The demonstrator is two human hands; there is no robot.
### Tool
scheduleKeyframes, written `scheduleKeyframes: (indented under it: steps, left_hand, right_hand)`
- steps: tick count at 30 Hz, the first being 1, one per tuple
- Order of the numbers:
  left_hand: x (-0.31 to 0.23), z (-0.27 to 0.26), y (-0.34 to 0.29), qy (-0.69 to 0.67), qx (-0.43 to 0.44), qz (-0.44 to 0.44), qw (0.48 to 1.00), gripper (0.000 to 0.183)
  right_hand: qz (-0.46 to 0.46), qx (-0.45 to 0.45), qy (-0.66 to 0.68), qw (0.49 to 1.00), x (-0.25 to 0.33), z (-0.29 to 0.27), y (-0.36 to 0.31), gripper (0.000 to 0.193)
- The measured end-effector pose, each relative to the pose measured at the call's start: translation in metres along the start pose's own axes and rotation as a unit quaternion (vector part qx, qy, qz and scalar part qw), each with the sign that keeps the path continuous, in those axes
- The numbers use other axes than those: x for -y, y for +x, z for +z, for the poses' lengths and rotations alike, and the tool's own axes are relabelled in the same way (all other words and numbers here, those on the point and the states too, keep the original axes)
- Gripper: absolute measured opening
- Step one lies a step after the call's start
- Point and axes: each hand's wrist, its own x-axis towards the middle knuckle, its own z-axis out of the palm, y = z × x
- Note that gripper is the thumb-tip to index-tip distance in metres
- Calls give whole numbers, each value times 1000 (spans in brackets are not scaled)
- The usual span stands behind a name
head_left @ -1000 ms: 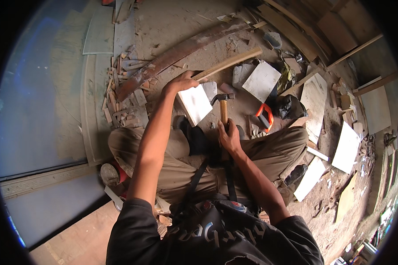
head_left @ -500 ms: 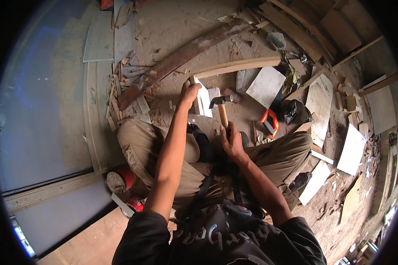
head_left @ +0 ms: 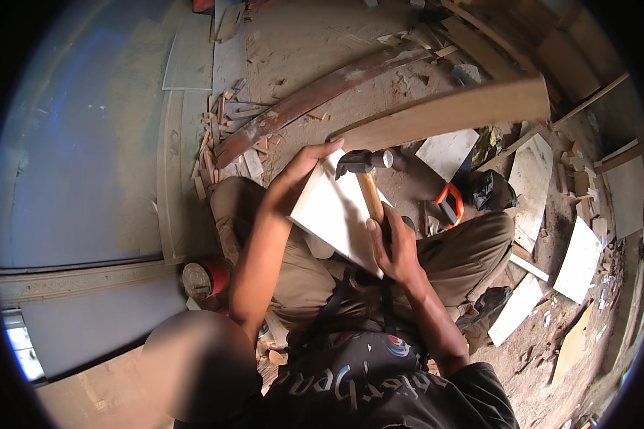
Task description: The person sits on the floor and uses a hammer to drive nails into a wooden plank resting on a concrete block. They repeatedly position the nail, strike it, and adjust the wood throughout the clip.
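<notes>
My left hand is closed on the upper left edge of a white-faced board, which is tilted up over my lap. A long wooden plank runs to the right from the board's top edge near those fingers; whether the two are joined I cannot tell. In my right hand is a claw hammer, gripped by its wooden handle. The dark hammer head lies in front of the board's upper part, and whether it touches the board is unclear. A blurred round patch covers my left upper arm.
An orange-handled tool and a black plastic bag lie by my right knee. White panels are scattered on the right. Beyond my legs is a long brown beam. A red can stands at my left.
The board has turned its white face up toward me and come closer over my lap. Its plank has swung nearer and reaches further right. The hammer has moved slightly right.
</notes>
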Motion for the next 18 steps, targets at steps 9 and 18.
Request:
scheduleKeyframes:
  steps: [9, 18]
  left_hand:
    - [64, -4, -58, 112, 107, 192, 969, 43]
    - [71, 6, -59, 297, 56, 257, 918, 38]
  right_hand:
    - [-4, 32, -4, 999, 27, 4, -40, 56]
    - [38, 1, -9, 999, 29, 8, -47, 56]
